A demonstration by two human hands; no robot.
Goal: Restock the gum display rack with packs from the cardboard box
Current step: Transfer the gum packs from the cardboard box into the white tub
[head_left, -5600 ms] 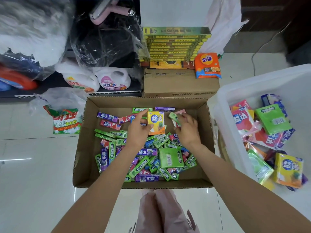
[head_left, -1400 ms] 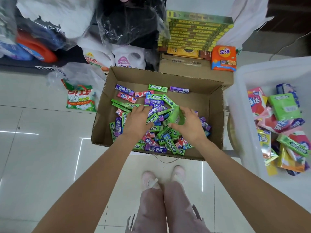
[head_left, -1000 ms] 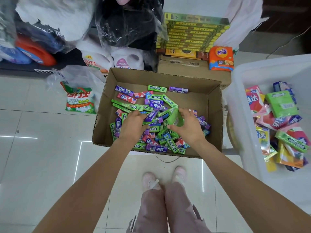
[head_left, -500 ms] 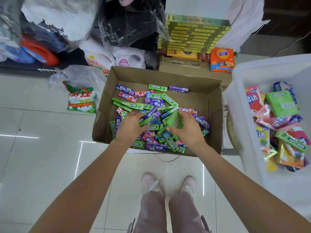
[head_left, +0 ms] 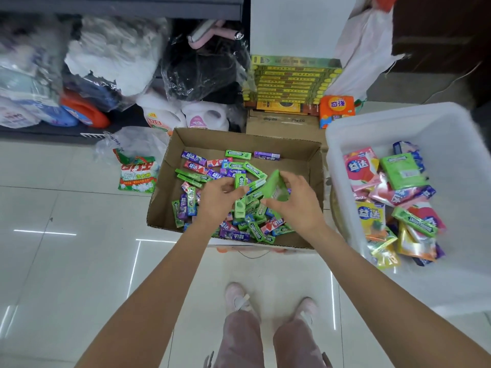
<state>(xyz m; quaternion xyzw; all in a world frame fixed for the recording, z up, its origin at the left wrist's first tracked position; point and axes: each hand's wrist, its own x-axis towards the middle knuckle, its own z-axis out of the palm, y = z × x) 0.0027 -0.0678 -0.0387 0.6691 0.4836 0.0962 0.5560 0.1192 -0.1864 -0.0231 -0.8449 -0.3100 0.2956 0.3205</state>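
Gum packs (head_left: 236,166), slim green, purple and red sticks, lie jumbled in the cardboard box (head_left: 300,152) on the floor. Your left hand (head_left: 219,199) pinches green sticks (head_left: 240,181); your right hand (head_left: 299,200) grips a tilted green carton (head_left: 275,184) above the pile.

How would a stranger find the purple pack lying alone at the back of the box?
Look in the open cardboard box on the floor. Along its far wall lie three packs; the purple pack is the rightmost, beside a green pack, apart from the heap.
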